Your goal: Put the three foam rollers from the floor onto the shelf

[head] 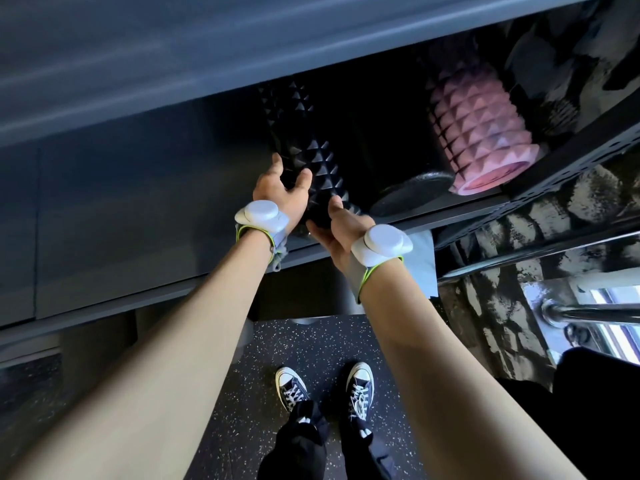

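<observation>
Your hands, left [282, 188] and right [341, 225], clasp the black roller [311, 157] at its near end, arms outstretched; a smooth roller [412, 188] (dark) and pink roller [481, 140] crowd the shelf [485, 211] alongside.

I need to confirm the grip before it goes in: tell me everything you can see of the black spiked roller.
The black spiked roller is a long cylinder covered in pyramid-shaped knobs, foam by the look of it. It lies lengthwise into the shelf, its near end projecting over the front edge. The left hand grips its side; the right hand cups the near end from below. It is apart from the pink roller.
</observation>
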